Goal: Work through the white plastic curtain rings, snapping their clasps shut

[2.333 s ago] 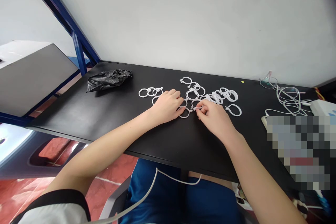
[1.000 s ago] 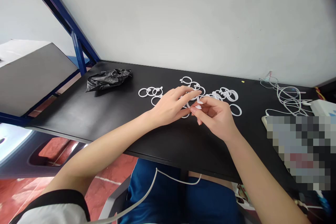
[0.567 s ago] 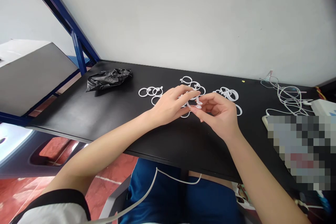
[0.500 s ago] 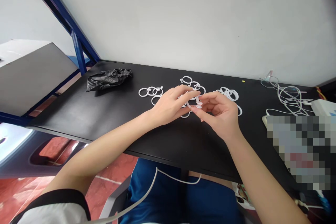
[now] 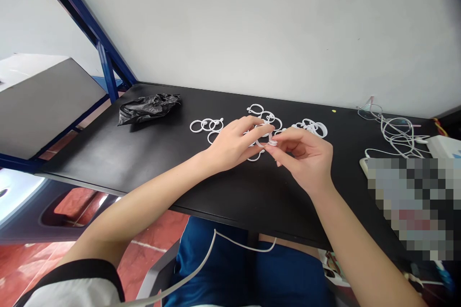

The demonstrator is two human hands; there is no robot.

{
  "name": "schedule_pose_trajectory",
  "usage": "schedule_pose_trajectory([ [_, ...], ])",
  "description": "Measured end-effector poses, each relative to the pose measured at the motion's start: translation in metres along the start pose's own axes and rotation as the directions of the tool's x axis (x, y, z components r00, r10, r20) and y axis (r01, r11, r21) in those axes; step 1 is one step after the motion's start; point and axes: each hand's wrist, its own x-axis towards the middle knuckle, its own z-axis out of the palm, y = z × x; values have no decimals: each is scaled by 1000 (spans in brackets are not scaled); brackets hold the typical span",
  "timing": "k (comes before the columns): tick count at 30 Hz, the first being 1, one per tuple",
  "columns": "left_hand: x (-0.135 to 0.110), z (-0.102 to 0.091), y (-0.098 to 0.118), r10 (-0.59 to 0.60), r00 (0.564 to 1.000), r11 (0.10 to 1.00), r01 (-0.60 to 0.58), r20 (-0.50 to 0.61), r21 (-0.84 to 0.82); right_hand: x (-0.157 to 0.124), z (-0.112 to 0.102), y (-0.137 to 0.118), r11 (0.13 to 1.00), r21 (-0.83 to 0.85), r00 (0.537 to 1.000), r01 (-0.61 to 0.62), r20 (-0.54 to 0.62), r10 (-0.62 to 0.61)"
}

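Observation:
Both hands meet over the middle of a black table (image 5: 144,163). My left hand (image 5: 234,144) and my right hand (image 5: 306,156) pinch the same white plastic ring (image 5: 267,141) between their fingertips, a little above the tabletop. Behind them lies a loose pile of white rings (image 5: 311,128), partly hidden by my fingers. A short row of linked white rings (image 5: 206,125) lies to the left of my left hand.
A crumpled black plastic bag (image 5: 147,108) lies at the table's back left. White cables (image 5: 392,134) and a white device (image 5: 444,146) sit at the far right. A blue metal frame (image 5: 104,64) stands to the left; a white wall runs behind.
My right hand picked a ring off the table and raised it; my left hand lifted to meet it. Both now pinch it, my right hand turned slightly.

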Motion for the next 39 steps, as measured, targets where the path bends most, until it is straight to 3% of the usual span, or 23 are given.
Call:
schedule_pose_trajectory([
  [8,2,0,1,38,998,999,-39,-53,-23,-1,-1,-3,998,0,998,64,-23,-64],
  [11,3,-3,3,-36,999,978,38,12,-207,0,-1,-4,996,32,996,87,-39,-86],
  [14,5,-8,6,-144,979,866,194,142,-461,1,-2,-5,991,98,996,86,-32,-83],
  [17,7,-12,9,-196,963,769,268,185,-581,2,-3,-7,988,135,998,68,-18,-66],
  [39,6,-14,11,-221,928,740,359,299,-569,2,-3,-3,984,141,994,107,22,-111],
])
